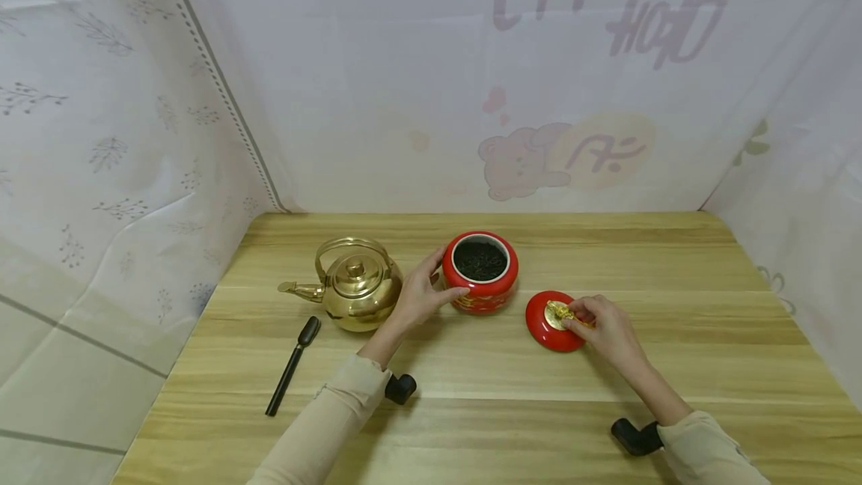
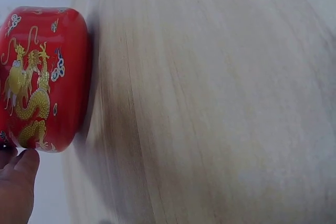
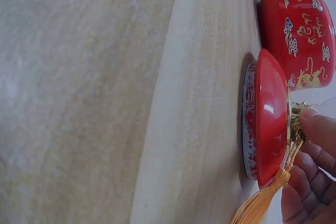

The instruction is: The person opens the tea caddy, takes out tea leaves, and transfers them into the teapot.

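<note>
A red tea jar (image 1: 480,299) with a gold dragon pattern stands uncovered, and dark loose tea leaves (image 1: 480,259) show inside its pale rim. My left hand (image 1: 422,293) rests against the jar's left side, thumb stretched toward the front and fingers toward the back. Right of the jar is its round red lid (image 1: 542,329), topped with a gold knob. My right hand (image 1: 606,331) pinches that knob between thumb and fingers. In the right wrist view, the lid (image 3: 270,119) sits close over the table, its yellow tassel (image 3: 261,203) hanging beside the fingers.
A brass-coloured teapot (image 1: 359,305) stands left of the jar, close beside my left wrist, spout pointing left. In front of it, a dark tea scoop (image 1: 293,365) lies on the wooden table (image 1: 505,432). Printed cloth (image 1: 377,96) hangs behind the table.
</note>
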`<state>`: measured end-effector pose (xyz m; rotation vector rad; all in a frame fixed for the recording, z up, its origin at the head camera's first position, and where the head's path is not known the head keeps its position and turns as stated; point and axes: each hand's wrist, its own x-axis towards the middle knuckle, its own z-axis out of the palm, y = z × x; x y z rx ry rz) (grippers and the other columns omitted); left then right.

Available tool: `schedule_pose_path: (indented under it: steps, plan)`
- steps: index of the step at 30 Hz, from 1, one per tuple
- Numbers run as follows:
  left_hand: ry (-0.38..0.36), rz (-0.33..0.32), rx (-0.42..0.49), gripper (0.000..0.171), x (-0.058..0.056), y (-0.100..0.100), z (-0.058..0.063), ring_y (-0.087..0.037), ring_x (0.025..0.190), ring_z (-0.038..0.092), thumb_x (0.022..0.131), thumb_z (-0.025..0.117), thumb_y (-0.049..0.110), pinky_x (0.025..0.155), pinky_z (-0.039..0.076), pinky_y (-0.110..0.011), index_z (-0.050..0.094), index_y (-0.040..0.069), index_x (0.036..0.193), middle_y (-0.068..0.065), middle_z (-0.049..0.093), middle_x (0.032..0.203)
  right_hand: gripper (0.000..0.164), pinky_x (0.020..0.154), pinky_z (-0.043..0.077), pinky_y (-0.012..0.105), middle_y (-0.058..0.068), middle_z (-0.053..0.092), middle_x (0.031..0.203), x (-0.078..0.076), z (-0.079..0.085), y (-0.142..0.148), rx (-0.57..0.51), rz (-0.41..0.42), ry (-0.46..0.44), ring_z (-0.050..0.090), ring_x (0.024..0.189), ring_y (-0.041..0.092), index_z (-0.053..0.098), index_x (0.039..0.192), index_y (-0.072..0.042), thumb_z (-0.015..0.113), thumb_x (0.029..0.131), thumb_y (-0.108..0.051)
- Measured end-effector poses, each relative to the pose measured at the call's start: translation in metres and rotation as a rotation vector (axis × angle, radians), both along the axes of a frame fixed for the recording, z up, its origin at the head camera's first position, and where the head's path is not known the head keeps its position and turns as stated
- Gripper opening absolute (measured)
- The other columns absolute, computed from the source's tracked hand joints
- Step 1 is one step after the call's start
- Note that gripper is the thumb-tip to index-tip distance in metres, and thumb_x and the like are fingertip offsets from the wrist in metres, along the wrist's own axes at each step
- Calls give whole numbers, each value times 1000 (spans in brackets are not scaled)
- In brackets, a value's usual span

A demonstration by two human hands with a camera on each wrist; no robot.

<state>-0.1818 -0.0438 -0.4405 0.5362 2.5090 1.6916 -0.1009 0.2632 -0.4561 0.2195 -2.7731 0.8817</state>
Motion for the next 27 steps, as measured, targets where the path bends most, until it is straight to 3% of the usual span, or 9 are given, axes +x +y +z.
schedule_pose_path:
  steps: [13, 27]
  plan:
    - [-21, -10, 91, 78, -1, 2, -1, -26, 133, 40, 76, 78, 8, 105, 40, -39, 37, 0, 142, -16, 43, 143, 15, 56, 46, 20, 5, 61, 73, -1, -2, -2, -11, -20, -4, 54, 66, 14, 67, 83, 1, 78, 73, -2]
    - [-29, -5, 68, 77, -1, 1, -2, -26, 133, 40, 77, 78, 9, 106, 38, -39, 38, 2, 142, -15, 45, 142, 15, 56, 46, 20, 5, 61, 74, -3, 1, -2, -28, 3, -72, 55, 67, 15, 64, 83, 1, 77, 74, -1]
